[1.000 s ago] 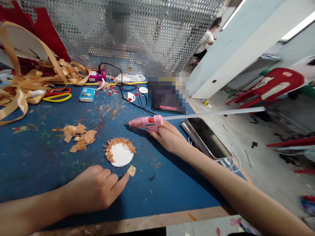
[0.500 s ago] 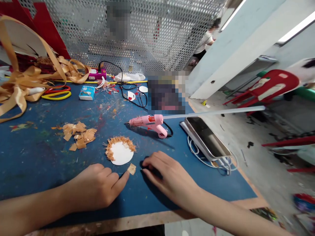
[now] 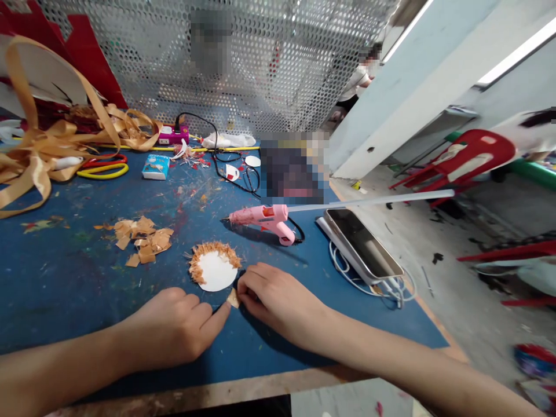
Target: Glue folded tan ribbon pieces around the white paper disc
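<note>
A small tan ribbon square [image 3: 233, 298] lies between my two hands on the blue tabletop. My left hand [image 3: 180, 324] is closed, its fingers curled and its fingertip on the square's left edge. From the other side, the pinched fingers of my right hand [image 3: 278, 301] meet the square's right edge and partly cover it. Just behind them sits a white paper disc [image 3: 217, 272], with frayed tan ribbon pieces [image 3: 204, 253] around its top and left rim. A loose heap of cut ribbon squares [image 3: 145, 238] lies left of the disc.
A pink glue gun [image 3: 264, 220] with a long glue stick rests behind my right hand. A phone [image 3: 365, 243] and white cable [image 3: 343, 266] lie to the right. Tan ribbon [image 3: 35, 156], scissors [image 3: 102, 168], a small blue box [image 3: 155, 167] and a power strip [image 3: 174, 135] are farther back.
My right hand has moved left and its fingers have closed at the ribbon square's right edge. The left hand stays at the square. The view has shifted slightly.
</note>
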A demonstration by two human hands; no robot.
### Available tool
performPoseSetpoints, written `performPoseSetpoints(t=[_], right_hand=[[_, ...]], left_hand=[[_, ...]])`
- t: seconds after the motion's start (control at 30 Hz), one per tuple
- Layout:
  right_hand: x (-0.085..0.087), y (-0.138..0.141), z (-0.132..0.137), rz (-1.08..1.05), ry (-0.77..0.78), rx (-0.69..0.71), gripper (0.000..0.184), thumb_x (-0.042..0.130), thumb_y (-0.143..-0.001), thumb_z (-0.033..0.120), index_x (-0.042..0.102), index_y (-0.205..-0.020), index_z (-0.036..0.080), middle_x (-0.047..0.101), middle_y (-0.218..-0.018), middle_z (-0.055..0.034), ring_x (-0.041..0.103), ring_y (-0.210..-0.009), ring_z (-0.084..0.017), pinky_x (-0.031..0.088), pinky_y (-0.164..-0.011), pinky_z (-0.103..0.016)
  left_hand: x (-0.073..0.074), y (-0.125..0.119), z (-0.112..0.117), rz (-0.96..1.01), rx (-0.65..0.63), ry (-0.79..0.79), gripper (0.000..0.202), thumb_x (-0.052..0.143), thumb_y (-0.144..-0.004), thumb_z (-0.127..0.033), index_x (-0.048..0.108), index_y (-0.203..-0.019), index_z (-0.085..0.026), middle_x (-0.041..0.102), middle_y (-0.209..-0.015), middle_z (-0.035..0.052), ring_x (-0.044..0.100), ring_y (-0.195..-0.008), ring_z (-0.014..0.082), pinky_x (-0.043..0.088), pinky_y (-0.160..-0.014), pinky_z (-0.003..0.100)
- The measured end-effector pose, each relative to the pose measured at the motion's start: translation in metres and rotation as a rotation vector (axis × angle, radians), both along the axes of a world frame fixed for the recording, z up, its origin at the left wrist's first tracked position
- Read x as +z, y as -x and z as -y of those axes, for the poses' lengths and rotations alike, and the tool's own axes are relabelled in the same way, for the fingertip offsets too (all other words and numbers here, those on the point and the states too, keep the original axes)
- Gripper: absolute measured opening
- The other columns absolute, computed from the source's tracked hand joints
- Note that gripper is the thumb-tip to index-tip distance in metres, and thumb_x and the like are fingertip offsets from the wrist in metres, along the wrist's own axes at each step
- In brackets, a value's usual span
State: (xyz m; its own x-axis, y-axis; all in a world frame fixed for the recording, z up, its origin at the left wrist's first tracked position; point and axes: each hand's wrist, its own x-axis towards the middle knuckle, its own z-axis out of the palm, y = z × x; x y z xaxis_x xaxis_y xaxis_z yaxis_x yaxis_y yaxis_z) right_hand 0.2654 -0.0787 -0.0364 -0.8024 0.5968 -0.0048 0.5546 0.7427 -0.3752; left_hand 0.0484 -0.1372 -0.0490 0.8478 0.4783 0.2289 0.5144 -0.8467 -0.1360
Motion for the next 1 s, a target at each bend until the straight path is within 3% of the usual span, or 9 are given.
performPoseSetpoints(t=[0.2, 0.27, 0.37, 0.7, 0.9, 1.0], right_hand=[[0.014, -0.001, -0.003, -0.088, 0.032, -0.014, 0.015, 0.047, -0.090, 0.011, 0.057, -0.079, 0.014, 0.059, -0.075, -0.0043, 0.050, -0.067, -0.014, 0.041, -0.063, -0.026], [0.020, -0.001, -0.001, -0.132, 0.021, -0.008, 0.014, 0.048, -0.089, 0.011, 0.057, -0.079, 0.015, 0.058, -0.074, -0.0038, 0.050, -0.067, -0.014, 0.042, -0.063, -0.026], [0.027, 0.000, 0.001, -0.186, 0.008, 0.024, 0.014, 0.048, -0.089, 0.011, 0.056, -0.078, 0.016, 0.057, -0.073, -0.0027, 0.049, -0.066, -0.013, 0.042, -0.062, -0.025], [0.022, 0.009, 0.004, -0.270, -0.069, 0.111, 0.019, 0.044, -0.091, 0.013, 0.057, -0.078, 0.015, 0.059, -0.072, -0.0048, 0.050, -0.067, -0.015, 0.042, -0.060, -0.026], [0.024, 0.008, 0.004, -0.316, 0.020, 0.115, 0.017, 0.045, -0.094, 0.016, 0.057, -0.082, 0.016, 0.061, -0.077, -0.0047, 0.054, -0.071, -0.015, 0.045, -0.064, -0.026], [0.021, 0.004, 0.003, -0.457, 0.092, 0.040, 0.013, 0.044, -0.095, 0.016, 0.056, -0.090, 0.017, 0.064, -0.082, -0.0038, 0.059, -0.074, -0.013, 0.049, -0.068, -0.025]], left_hand=[[0.004, 0.001, -0.010, 0.325, 0.191, 0.036, 0.025, 0.042, -0.095, -0.017, 0.066, -0.089, -0.016, 0.061, -0.063, -0.0009, 0.059, -0.054, 0.0146, 0.042, -0.049, 0.026], [0.010, 0.001, -0.012, 0.464, 0.280, 0.197, 0.024, 0.044, -0.096, -0.019, 0.067, -0.089, -0.017, 0.067, -0.075, 0.0012, 0.063, -0.065, 0.0133, 0.047, -0.058, 0.023], [0.018, -0.001, -0.012, 0.667, 0.401, 0.549, 0.021, 0.048, -0.093, -0.020, 0.068, -0.090, -0.018, 0.070, -0.084, 0.0011, 0.063, -0.069, 0.0105, 0.048, -0.058, 0.018], [0.017, -0.007, -0.011, 1.022, 0.503, 1.222, 0.015, 0.058, -0.082, -0.021, 0.070, -0.082, -0.011, 0.074, -0.066, 0.0049, 0.071, -0.060, 0.0147, 0.056, -0.056, 0.021], [0.013, -0.007, -0.013, 1.022, 0.554, 1.316, 0.016, 0.059, -0.083, -0.024, 0.066, -0.079, -0.010, 0.073, -0.061, 0.0061, 0.070, -0.055, 0.0144, 0.056, -0.054, 0.020], [0.009, -0.007, -0.012, 0.993, 0.588, 1.307, 0.019, 0.055, -0.086, -0.026, 0.065, -0.084, -0.010, 0.074, -0.063, 0.0071, 0.071, -0.057, 0.0154, 0.057, -0.055, 0.023]])
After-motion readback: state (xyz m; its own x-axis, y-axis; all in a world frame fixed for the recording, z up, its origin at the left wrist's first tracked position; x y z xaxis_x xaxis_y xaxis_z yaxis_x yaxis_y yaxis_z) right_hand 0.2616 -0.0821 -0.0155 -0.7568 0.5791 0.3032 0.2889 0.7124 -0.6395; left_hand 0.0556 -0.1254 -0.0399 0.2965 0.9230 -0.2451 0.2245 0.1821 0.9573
